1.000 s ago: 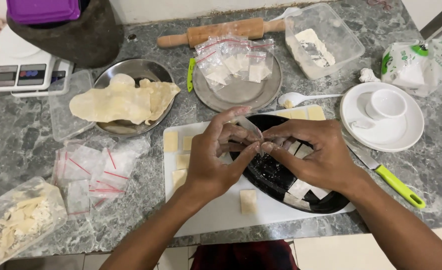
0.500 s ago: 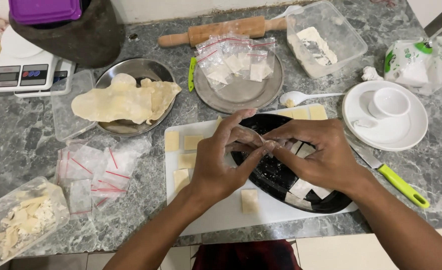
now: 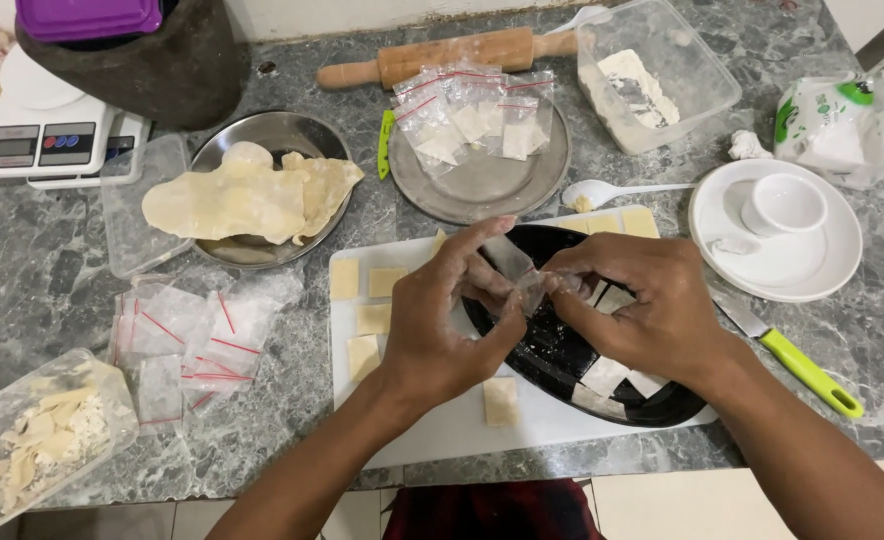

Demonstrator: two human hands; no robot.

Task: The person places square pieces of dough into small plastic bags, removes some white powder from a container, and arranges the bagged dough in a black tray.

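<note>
Over the black plate (image 3: 562, 350) at the counter's front edge, left hand (image 3: 442, 330) and right hand (image 3: 652, 310) pinch a small clear bag (image 3: 517, 275), seemingly packing a dough square; sealing needs a firm press.

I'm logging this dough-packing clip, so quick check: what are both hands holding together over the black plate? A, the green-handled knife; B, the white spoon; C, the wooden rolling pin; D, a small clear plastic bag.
D: the left hand and right hand pinch a small clear plastic bag between their fingers over the black plate, while the rolling pin, spoon and knife lie untouched on the counter.
</note>
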